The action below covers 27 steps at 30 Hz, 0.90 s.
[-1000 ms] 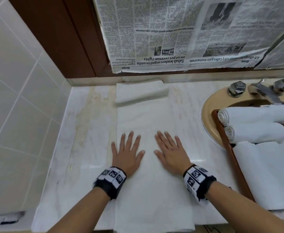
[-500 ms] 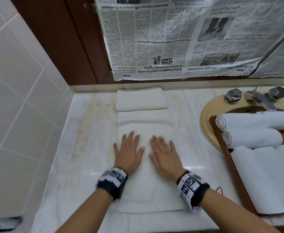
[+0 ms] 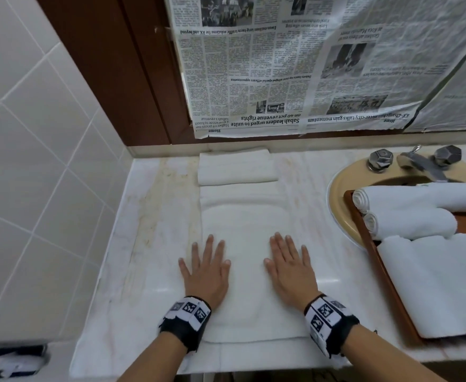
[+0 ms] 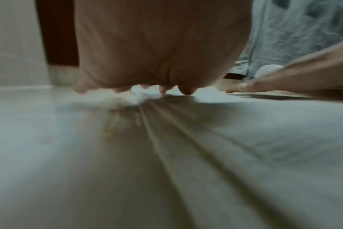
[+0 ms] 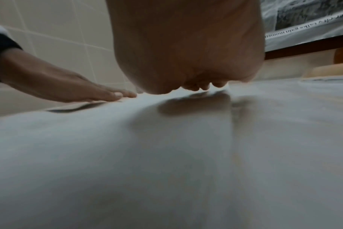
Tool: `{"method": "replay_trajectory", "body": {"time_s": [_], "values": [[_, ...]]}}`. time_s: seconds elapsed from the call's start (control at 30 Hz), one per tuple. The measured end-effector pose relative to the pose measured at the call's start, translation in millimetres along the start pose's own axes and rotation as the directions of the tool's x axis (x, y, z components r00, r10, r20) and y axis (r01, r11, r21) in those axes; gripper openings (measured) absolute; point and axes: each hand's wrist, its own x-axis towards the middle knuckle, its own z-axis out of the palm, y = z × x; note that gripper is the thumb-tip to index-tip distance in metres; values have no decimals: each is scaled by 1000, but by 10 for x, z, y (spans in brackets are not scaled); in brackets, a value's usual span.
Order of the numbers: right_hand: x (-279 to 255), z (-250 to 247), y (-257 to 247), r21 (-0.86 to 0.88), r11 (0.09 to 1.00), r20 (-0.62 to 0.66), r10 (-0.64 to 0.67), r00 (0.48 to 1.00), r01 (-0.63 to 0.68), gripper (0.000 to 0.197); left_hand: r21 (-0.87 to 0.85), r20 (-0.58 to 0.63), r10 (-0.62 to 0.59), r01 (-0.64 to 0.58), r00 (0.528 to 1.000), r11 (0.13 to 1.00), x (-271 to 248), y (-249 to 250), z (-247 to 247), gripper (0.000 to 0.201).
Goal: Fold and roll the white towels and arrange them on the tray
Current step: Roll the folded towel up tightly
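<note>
I have both palms flat on the folded white towel (image 3: 244, 244) that lies lengthwise on the marble desk (image 3: 149, 244): my left hand (image 3: 205, 274) on its left half, my right hand (image 3: 291, 274) on its right half, fingers straight and spread, gripping nothing. I judge this to be the smoothing step, pressing the fold flat before rolling. A second folded towel (image 3: 237, 166) waits at the far end, touching this one's far edge. On the wooden tray (image 3: 364, 238) to the right, set over the sink (image 3: 339, 197), lie two rolled towels (image 3: 419, 210) with more white towelling (image 3: 441, 282) near them. Next I would need to curl my fingers under one short end and roll it tightly and evenly, keeping the edges aligned.
</note>
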Motion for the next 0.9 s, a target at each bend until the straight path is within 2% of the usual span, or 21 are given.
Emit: {"method": "replay_trajectory", "body": {"time_s": [0.1,0.17,0.33,0.43,0.5,0.53,0.6,0.67,0.7,0.77,0.9], "values": [[-341,196,-216,29,987,44,-160,986,159,64,67,36,109,-111,993,992,-260,91,133,54],[-495,337,-240,-29,977,53,-208,977,210,61,92,58,117,-122,991,988,-376,61,233,53],[-568,363,-17,-49,986,6,-160,987,160,62,32,18,17,-17,1000,999,-495,-271,257,52],[-649,328,42,27,993,-87,-110,990,112,60,-5,-3,-10,10,1000,1000,-593,-405,254,54],[-822,323,85,86,990,-167,-94,981,109,56,-71,-50,7,-10,999,997,-698,-430,255,64],[-933,326,109,101,984,-218,-121,968,146,53,-99,-87,50,-59,995,993,-768,-433,257,67],[-1168,297,138,118,962,-275,-207,939,247,45,-121,-186,237,-261,954,958,-923,-441,307,61],[-1321,289,179,102,937,-236,-304,923,335,40,-90,-244,416,-448,876,890,-1056,-445,393,45],[-1362,299,196,70,929,-203,-343,917,363,39,-72,-228,467,-493,854,867,-1104,-447,431,39],[-1380,327,202,-6,928,-178,-368,912,373,36,-52,-190,507,-524,841,850,-1124,-460,454,33],[-1310,380,126,-105,932,-275,-363,890,348,19,61,-205,519,-518,830,853,-1067,-438,454,21]]}}
